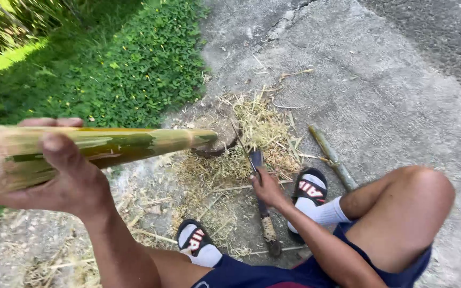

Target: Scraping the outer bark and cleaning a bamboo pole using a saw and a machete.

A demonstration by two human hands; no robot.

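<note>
Hands first: the left hand (pixel 65 178) grips a green bamboo pole (pixel 97 149) up high, the right hand (pixel 267 188) closes on a knife (pixel 260 197) near the sandaled feet (pixel 309 189), so a slip could cut toes

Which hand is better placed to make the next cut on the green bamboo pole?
Right, probably. The right hand already grips the long dark-handled blade on the ground, while the left hand is occupied holding the green bamboo pole up.
</note>
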